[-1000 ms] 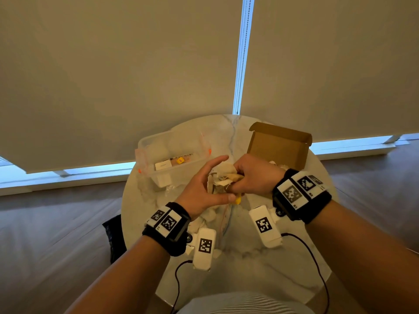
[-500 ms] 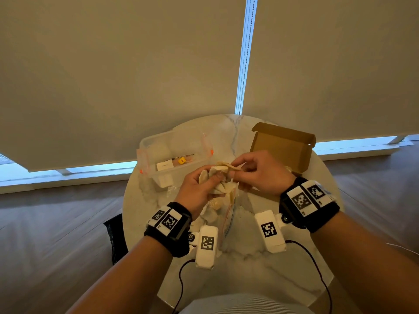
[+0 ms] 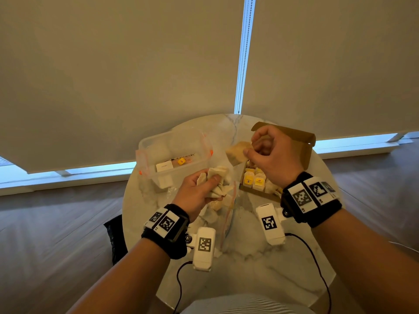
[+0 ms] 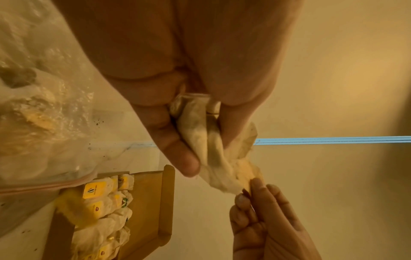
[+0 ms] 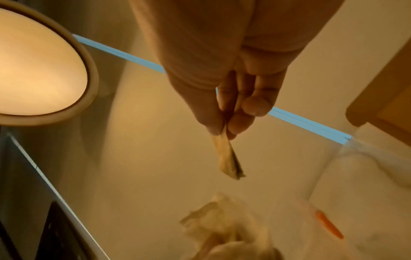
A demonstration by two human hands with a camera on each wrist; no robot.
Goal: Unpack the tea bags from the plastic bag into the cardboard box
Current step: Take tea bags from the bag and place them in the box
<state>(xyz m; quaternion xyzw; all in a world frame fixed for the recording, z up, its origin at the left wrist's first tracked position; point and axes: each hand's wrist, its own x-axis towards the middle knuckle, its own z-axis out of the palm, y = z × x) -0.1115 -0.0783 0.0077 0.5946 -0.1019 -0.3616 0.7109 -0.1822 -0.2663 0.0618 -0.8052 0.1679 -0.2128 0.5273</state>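
My left hand (image 3: pixel 205 188) (image 4: pixel 200 133) grips a bunch of pale tea bags (image 3: pixel 217 181) (image 4: pixel 211 140) above the clear plastic zip bag (image 3: pixel 226 214) (image 4: pixel 37 109), which lies on the round marble table (image 3: pixel 249 264) with more tea bags inside. My right hand (image 3: pixel 269 152) (image 5: pixel 224 121) pinches a single tea bag (image 3: pixel 237 152) (image 5: pixel 227 158) by its edge, lifted above the near-left corner of the open cardboard box (image 3: pixel 292 150) (image 4: pixel 146 202). Several tea bags with yellow tags (image 3: pixel 254 181) (image 4: pixel 98 202) lie in the box.
A clear plastic tub (image 3: pixel 172 159) with orange clips stands at the table's back left, holding small white and yellow items. Window blinds hang just behind the table. A dark object (image 3: pixel 115 239) lies on the floor to the left. Cables trail from both wrist cameras.
My right hand has pulled one tea bag out of the bunch and carried it up and right toward the box. My left hand has closed on the remaining bags and dropped slightly.
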